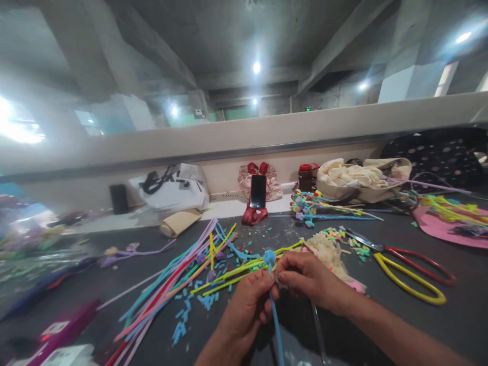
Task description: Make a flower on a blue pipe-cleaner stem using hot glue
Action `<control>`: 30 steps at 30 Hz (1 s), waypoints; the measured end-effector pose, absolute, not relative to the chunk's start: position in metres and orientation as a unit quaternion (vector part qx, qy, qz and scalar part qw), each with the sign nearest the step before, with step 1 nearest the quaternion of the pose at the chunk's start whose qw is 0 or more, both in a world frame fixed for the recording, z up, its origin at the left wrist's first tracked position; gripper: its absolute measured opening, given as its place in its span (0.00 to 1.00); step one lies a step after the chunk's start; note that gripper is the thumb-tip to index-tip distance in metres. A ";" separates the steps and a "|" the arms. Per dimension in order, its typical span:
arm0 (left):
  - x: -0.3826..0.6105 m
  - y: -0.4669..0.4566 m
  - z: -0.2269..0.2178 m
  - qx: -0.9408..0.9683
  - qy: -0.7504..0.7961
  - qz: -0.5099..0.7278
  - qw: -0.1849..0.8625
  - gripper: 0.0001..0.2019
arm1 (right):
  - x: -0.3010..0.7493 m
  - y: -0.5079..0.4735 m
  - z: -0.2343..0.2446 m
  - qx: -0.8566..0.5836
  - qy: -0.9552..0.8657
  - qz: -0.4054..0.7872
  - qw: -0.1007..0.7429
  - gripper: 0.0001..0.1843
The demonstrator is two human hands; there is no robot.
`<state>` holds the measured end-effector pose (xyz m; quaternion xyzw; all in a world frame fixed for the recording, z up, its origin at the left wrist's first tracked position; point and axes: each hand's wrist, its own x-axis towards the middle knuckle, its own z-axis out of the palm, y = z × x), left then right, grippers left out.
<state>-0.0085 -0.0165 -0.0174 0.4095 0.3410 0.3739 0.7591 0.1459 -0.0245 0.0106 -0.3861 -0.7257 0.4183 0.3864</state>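
Note:
A blue pipe-cleaner flower (pixel 269 257) with a fuzzy round head stands upright in front of me. My left hand (pixel 253 300) is closed around its blue stem (pixel 277 330), just below the head. Against the same stem, my right hand (pixel 305 277) pinches with thumb and forefinger; a small pale bit shows at the fingertips, too small to name. A thin grey strip (pixel 317 325) runs down from under the right hand, and its upper end is hidden. Yellow pipe cleaners (pixel 232 277) lie just behind my hands.
Left of my hands lie long coloured pipe cleaners (pixel 163 290) and blue clippings (pixel 183 317). Scissors (pixel 385 249) with red and yellow handles rest at the right. Farther back stand a phone (pixel 258 191), finished flower stems (pixel 305 206), a bottle (pixel 305 178) and a cloth bag (pixel 358 190).

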 end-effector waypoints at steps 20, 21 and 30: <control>-0.003 -0.020 -0.013 0.374 0.363 0.412 0.748 0.11 | 0.146 -0.020 0.017 -0.432 -0.691 0.393 0.426 0.06; -0.004 -0.021 -0.013 0.367 0.366 0.417 0.746 0.12 | 0.149 -0.020 0.020 -0.429 -0.696 0.393 0.421 0.06; -0.007 -0.025 0.007 0.305 0.387 0.433 0.755 0.08 | 0.227 -0.047 0.035 -0.551 -0.762 0.184 0.287 0.08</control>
